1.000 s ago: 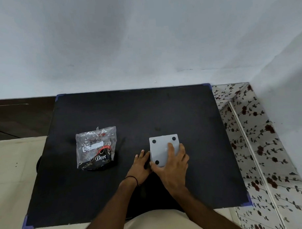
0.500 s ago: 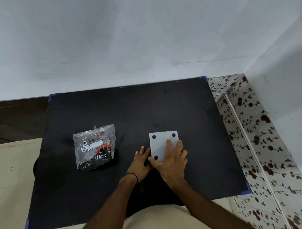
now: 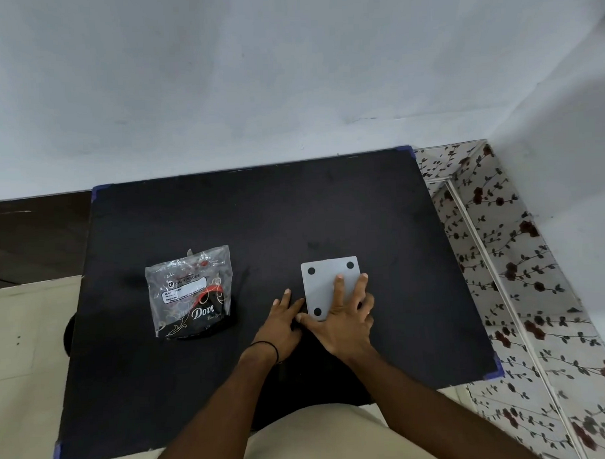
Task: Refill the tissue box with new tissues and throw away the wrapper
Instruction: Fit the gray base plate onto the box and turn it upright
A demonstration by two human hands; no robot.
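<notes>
while we look down over our own forearms, the right hand [image 3: 343, 322] lies palm-down on the tissue box [image 3: 330, 283], which sits on the black desk [image 3: 259, 213] with its pale grey underside up; three black round feet show on that face, at the two far corners and the near left corner, and the fourth corner is under the hand; the right fingers [image 3: 359, 287] are spread apart and laid flat across the near right part of the box, tips pointing away from us, pressing on it rather than wrapped around it; the right thumb reaches to the left, along the near left corner of the box; the left hand [image 3: 282, 322] rests just left of that corner, touching or nearly touching the thumb, and we cannot tell which; the left fingers [image 3: 285, 297] lie loosely together, flat on the desk beside the box's left edge, gripping nothing; a thin black band [image 3: 269, 347] circles the left wrist; well to the left of the left fingers, apart from both hands, the pack of new tissues [image 3: 190, 291] lies on the desk in its clear crinkled wrapper, with a white label and the word "dove" on a dark printed part; beyond the right fingers the desk is bare up to the pale wall [image 3: 289, 75]; to the right of the desk runs a floral-patterned surface [image 3: 522, 273].
</notes>
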